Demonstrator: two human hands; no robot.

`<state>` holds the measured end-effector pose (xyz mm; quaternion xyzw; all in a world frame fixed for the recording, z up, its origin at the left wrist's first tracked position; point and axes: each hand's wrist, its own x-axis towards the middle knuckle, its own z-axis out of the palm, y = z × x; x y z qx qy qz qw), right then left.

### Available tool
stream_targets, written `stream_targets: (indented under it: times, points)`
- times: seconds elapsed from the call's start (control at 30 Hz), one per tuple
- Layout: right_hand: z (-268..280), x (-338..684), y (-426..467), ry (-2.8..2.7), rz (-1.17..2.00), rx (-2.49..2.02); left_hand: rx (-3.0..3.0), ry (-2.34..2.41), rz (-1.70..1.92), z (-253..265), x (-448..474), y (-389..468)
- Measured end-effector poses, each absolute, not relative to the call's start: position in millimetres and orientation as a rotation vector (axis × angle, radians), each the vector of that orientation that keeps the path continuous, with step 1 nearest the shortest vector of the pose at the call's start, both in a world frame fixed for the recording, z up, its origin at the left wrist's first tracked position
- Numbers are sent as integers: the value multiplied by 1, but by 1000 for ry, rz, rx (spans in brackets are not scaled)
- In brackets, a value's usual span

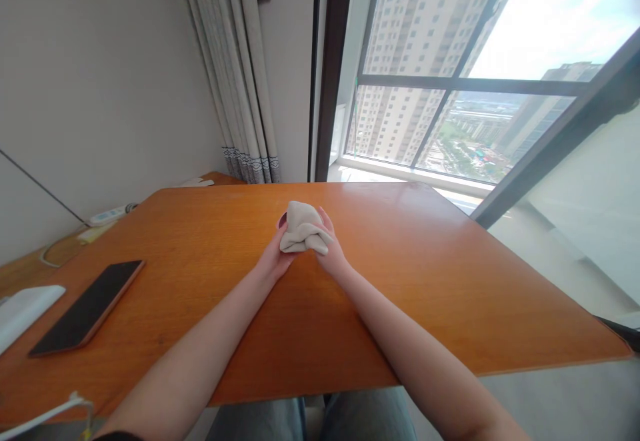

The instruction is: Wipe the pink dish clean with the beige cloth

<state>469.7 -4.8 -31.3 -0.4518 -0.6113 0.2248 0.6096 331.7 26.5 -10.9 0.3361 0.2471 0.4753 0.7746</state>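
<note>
A light grey-beige cloth [302, 221] is bunched up between my two hands above the middle of the table. My right hand [334, 253] is closed on the cloth from the right, its fingers partly behind the folds. From the left, my left hand [273, 256] is closed around what looks like a small cup [283, 220]. Only a pinkish rim and a dark inside show beside the cloth; its remaining surface is covered by the cloth and my fingers.
The brown wooden table [425, 281] spreads around my arms. At left lie a dark tablet-like device [90, 304] and a white object [30, 308]. A power strip [107, 215] sits by the wall. A white cable [45, 418] crosses the near left corner. Beyond are a curtain [240, 68] and windows.
</note>
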Motion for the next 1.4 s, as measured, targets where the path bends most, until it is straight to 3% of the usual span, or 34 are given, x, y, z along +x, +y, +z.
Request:
stream_targets:
  times: [0.27,0.43,0.67,0.87,1.1,1.27,1.4]
  points:
    - [-16,486,-6,-1467,513,-1015,850,651,638,-3,319,28]
    - [-18,486,-3,-1593,487,-1028,783,714,824,-11,325,31]
    - [-19,471,-9,-1487,334,-1066,744,448,1034,-9,333,22]
    - [-16,481,-9,-1399,346,-1060,821,651,604,-6,325,27]
    - [-19,477,-11,-1603,354,-1130,712,633,921,-11,329,30]
    - [-20,462,-16,-1780,177,-1235,684,577,1194,-11,327,39]
    - [-11,462,-19,-1625,132,-1150,689,592,1199,-12,328,40]
